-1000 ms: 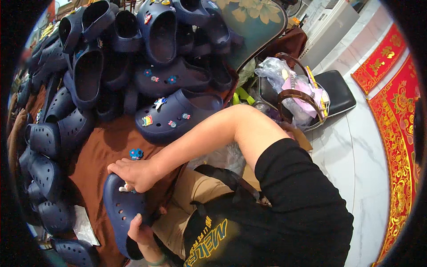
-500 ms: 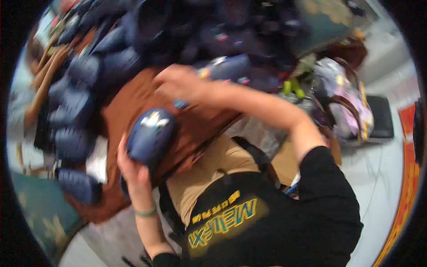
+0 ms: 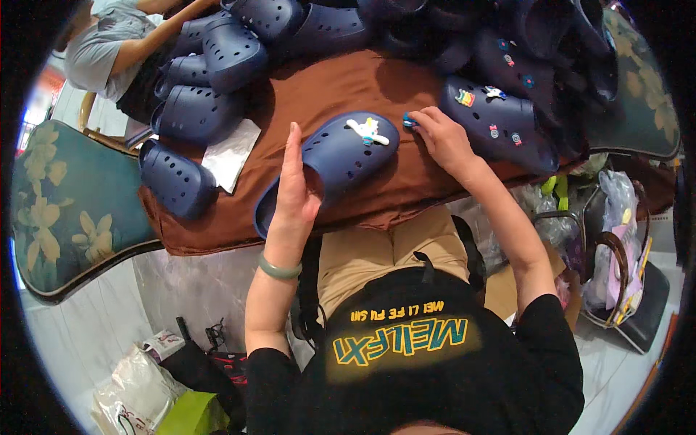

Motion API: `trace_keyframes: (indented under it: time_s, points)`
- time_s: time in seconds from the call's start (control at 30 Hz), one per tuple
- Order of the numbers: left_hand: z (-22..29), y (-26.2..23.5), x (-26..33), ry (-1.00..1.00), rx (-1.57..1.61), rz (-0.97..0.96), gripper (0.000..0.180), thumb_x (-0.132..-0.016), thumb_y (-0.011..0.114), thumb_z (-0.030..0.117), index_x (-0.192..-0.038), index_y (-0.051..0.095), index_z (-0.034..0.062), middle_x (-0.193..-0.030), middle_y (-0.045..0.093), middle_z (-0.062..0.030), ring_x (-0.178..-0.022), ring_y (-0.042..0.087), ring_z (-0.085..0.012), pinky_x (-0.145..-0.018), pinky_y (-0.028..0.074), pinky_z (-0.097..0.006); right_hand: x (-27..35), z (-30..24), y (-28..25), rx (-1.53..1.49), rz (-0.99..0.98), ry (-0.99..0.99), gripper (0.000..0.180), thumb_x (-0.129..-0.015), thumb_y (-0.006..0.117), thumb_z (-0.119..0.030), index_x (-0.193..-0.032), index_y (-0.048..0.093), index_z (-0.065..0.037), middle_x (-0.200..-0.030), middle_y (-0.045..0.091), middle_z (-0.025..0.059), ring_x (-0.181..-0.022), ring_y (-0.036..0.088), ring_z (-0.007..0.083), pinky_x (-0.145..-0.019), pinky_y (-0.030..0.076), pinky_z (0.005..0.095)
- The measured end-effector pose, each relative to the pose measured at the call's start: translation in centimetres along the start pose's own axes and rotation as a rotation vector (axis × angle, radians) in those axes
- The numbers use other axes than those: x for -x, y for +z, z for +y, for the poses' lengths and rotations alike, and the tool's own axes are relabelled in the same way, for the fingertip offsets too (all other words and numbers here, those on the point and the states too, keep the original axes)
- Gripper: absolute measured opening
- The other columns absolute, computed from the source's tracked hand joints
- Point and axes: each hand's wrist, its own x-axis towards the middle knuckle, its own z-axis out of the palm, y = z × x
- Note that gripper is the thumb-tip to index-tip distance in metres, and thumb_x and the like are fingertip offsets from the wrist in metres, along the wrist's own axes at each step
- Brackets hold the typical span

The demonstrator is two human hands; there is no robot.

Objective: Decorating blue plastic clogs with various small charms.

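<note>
right fingers [image 3: 428,121] pinched together on small blue plastic charm [image 3: 409,120] | left fingers [image 3: 293,148] straight, grip unclear, at heel of navy perforated foam clog [image 3: 355,156], between both | step: apparently decorating | next: likely aligning charm over clog

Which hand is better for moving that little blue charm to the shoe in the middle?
Probably the right hand: its fingertips are at the blue charm, near the toe of the navy clog. The left hand is farther away, beside the clog's heel end.
</note>
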Motion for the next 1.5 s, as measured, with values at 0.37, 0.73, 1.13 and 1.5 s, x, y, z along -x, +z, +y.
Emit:
trace_keyframes:
  time_s: [0.37, 0.73, 1.13, 1.5]
  points:
    - [0.2, -0.4, 0.8, 0.075, -0.382, -0.055, 0.033, -0.082, 0.063, 0.014, -0.11, 0.061, -0.0045, -0.1, 0.066, -0.0088, -0.091, 0.063, -0.0158, -0.084, 0.049, -0.028, 0.7, -0.8, 0.4, -0.084, 0.231, -0.063, 0.03, -0.08, 0.068, -0.006, -0.109, 0.061, -0.007, -0.097, 0.061, 0.0092, -0.089, 0.062, 0.0289, -0.072, 0.052, 0.0382]
    - [-0.6, -2.0, -0.3, 0.179, -0.398, 0.001, 0.026, -0.084, 0.062, 0.014, -0.103, 0.065, -0.0037, -0.097, 0.067, -0.0077, -0.086, 0.064, -0.0139, -0.08, 0.05, -0.027, 0.6, -0.4, 1.0, -0.028, 0.21, 0.005, 0.016, -0.081, 0.072, -0.016, -0.097, 0.069, -0.013, -0.102, 0.061, 0.0039, -0.079, 0.066, 0.0214, -0.065, 0.053, 0.034]
    - [-0.6, -1.0, 0.1, 0.323, -0.64, 0.057, 0.047, -0.1, 0.046, 0.035, -0.085, 0.07, -0.0021, -0.072, 0.063, 0.001, -0.065, 0.053, -0.0033, -0.063, 0.042, -0.021, 0.5, -3.5, 0.5, -0.064, 0.382, -0.106, 0.021, -0.077, 0.073, -0.006, -0.097, 0.068, -0.01, -0.095, 0.064, 0.0051, -0.081, 0.06, 0.0246, -0.069, 0.05, 0.0341]
    - [-0.7, -1.3, -0.1, 0.375, -0.699, 0.053, 0.043, -0.101, 0.046, 0.033, -0.075, 0.062, 0.0017, -0.069, 0.056, 0.0033, -0.06, 0.047, -0.0032, -0.054, 0.036, -0.022, -0.8, -11.1, 4.9, -0.371, 0.472, -0.225, 0.026, -0.068, 0.078, -0.006, -0.092, 0.069, -0.01, -0.086, 0.062, 0.0033, -0.077, 0.058, 0.0233, -0.066, 0.046, 0.0348]
